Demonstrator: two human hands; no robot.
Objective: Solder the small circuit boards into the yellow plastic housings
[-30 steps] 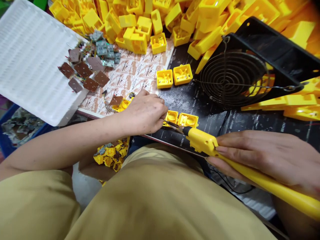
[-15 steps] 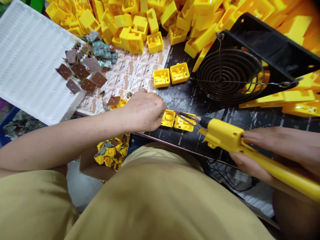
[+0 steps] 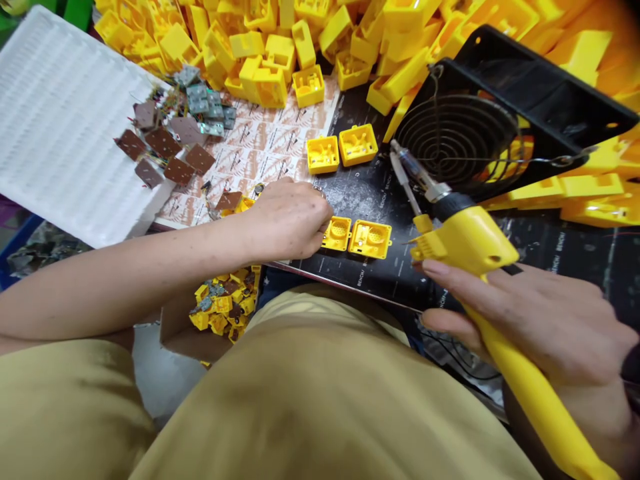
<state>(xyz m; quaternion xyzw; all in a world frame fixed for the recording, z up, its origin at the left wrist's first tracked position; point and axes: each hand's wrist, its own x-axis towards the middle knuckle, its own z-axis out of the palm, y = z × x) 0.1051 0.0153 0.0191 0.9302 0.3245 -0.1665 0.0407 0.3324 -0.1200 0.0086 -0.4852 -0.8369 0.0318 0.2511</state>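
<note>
My left hand [image 3: 287, 223] rests closed on the black mat [image 3: 380, 273], its fingertips pinched against the left one of two small yellow plastic housings [image 3: 337, 233] that lie side by side; the right housing [image 3: 371, 239] is untouched. My right hand [image 3: 540, 327] grips the handle of a yellow soldering iron [image 3: 480, 267], whose metal tip [image 3: 403, 170] points up and away toward the fan, clear of the housings. A brown circuit board with a yellow part [image 3: 235, 203] lies just behind my left wrist.
A black fan with a wire guard [image 3: 460, 143] stands at the right. Heaps of yellow housings [image 3: 280, 47] fill the back. Two more housings [image 3: 343, 150] sit on the mat. Brown and grey circuit boards [image 3: 173, 137] lie beside a white ribbed tray [image 3: 60, 120]. A box of assembled parts [image 3: 223, 307] sits below the table edge.
My right hand swung the soldering iron away from the two housings, its tip rising from them to point at the fan. My left hand stayed at the left housing.
</note>
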